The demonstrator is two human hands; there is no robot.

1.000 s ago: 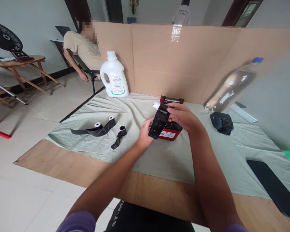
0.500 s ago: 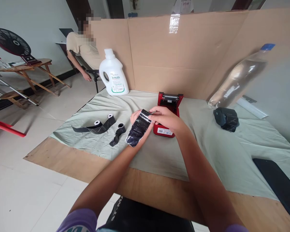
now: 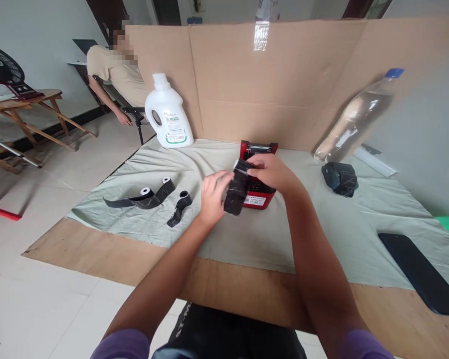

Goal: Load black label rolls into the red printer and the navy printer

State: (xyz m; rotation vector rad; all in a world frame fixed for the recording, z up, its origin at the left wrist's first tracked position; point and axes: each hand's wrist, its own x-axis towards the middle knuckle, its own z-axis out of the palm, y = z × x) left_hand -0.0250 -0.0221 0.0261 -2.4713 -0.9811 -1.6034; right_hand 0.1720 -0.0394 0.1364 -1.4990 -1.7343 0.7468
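Note:
A roll of black film (image 3: pixel 236 192), its loose end hanging down, is held in the air between my hands. My right hand (image 3: pixel 271 172) pinches the rolled upper end from the right, fingers closed. My left hand (image 3: pixel 212 194) is closed at the left edge of the film, fingertips near the roll; its thumb is hidden. Just behind the hands stands a red and black printer-like device (image 3: pixel 255 201) with its lid raised, partly covered by the film and my right hand.
Left on the cloth (image 3: pixel 134 224) lie black rolls with white cores (image 3: pixel 145 192) and a smaller black roll (image 3: pixel 181 205). A white jug (image 3: pixel 172 119) and a leaning clear bottle (image 3: pixel 359 122) stand by the cardboard wall (image 3: pixel 262 85). A black wrapped object (image 3: pixel 339 179) and a phone (image 3: pixel 421 269) lie right.
The roll has moved right and swung more upright, now in front of the red device. My left hand has come from behind the film to its left edge. The view has shifted slightly.

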